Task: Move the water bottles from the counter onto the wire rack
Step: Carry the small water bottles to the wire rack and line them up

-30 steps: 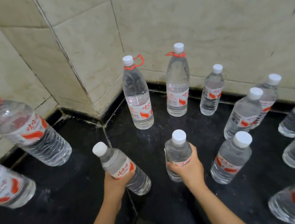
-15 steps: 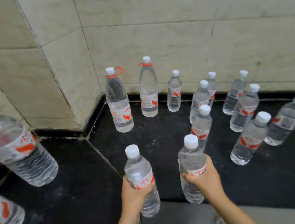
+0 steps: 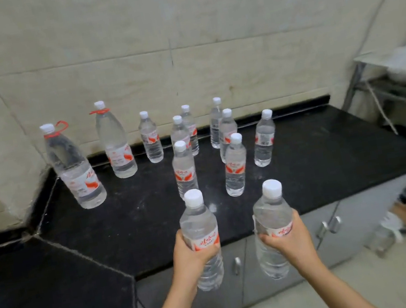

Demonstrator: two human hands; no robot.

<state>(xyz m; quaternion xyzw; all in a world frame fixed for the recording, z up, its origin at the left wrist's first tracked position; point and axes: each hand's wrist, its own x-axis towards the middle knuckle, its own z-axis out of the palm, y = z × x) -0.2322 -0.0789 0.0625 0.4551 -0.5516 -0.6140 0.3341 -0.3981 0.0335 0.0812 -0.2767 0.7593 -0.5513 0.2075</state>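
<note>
1. Head view: left hand (image 3: 191, 257) wraps a capped, water-filled bottle (image 3: 200, 231), upright, off the tabletop (image 3: 319, 160).
2. Right hand (image 3: 290, 243) grips a second full bottle (image 3: 272, 223), also upright.
3. Ten more full bottles stand on the tabletop.

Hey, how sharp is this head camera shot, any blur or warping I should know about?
Head view: the two held water bottles and the black counter are fairly sharp; the right edge, around the metal rack, is motion-smeared; the wide lens bends the wall tile lines; lighting is soft, with little glare.
</note>
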